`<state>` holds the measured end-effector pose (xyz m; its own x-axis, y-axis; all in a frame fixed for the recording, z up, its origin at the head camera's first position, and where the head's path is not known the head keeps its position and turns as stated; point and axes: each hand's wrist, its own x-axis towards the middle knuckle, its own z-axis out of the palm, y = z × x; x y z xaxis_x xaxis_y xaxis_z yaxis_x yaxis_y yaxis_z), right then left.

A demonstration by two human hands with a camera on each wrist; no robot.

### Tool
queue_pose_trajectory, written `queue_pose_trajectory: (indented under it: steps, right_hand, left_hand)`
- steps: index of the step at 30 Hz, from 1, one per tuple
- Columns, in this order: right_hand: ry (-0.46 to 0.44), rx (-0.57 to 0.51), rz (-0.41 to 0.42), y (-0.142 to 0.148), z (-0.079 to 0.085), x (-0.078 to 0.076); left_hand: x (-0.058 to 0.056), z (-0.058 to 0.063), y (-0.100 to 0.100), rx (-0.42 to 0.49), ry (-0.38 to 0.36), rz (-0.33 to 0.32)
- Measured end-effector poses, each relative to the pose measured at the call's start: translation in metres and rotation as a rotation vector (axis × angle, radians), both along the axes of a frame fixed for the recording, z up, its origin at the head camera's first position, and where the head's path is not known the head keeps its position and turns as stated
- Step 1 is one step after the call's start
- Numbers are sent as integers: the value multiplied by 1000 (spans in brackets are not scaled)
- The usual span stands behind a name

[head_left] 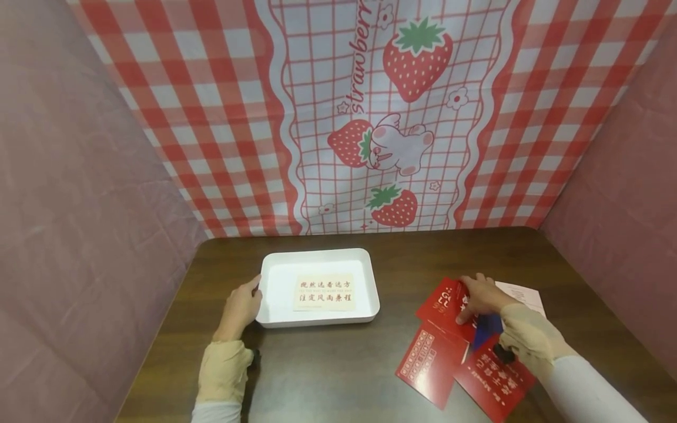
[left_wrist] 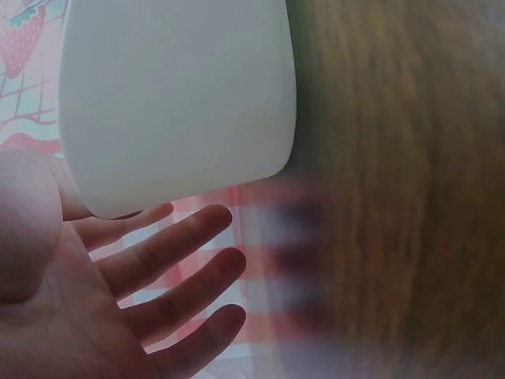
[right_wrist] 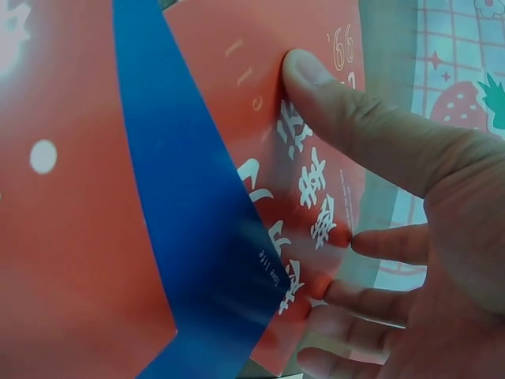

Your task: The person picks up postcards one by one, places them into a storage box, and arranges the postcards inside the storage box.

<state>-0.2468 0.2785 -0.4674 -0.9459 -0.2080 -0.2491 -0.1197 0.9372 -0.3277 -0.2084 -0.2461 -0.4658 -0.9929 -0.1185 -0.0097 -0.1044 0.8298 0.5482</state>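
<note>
My left hand [head_left: 242, 308] is at the left side of a white rectangular tray [head_left: 317, 322], fingertips right at its rim. In the left wrist view, its fingers [left_wrist: 181, 300] are straight and spread beside the tray. A cream card [head_left: 324, 292] with lettering lies inside the tray. At the right, my right hand [head_left: 482, 296] rests on a red card [head_left: 440, 302] with white and gold print. The thumb [right_wrist: 339, 99] presses its face while the other fingertips touch its edge. A blue card [right_wrist: 189, 181] overlaps this red card.
Nearer on the brown table [head_left: 317, 376] lie a red card with boxed characters [head_left: 431, 367] and a red card with white lettering [head_left: 494, 382]. A whitish card [head_left: 529, 299] shows behind my right wrist. A strawberry-print checked cloth [head_left: 211, 117] hangs at the back, pink cloth [head_left: 95, 205] at the sides.
</note>
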Motion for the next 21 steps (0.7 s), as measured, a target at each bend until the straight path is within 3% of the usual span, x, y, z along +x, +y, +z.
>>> queue_pose_trajectory:
  steps: [11, 21]
  right_hand:
    - [45, 31, 0, 5, -6, -1]
    - [103, -41, -79, 9, -9, -3]
  left_hand:
    - [0, 0, 1, -7, -11, 0]
    - [1, 0, 2, -13, 11, -1]
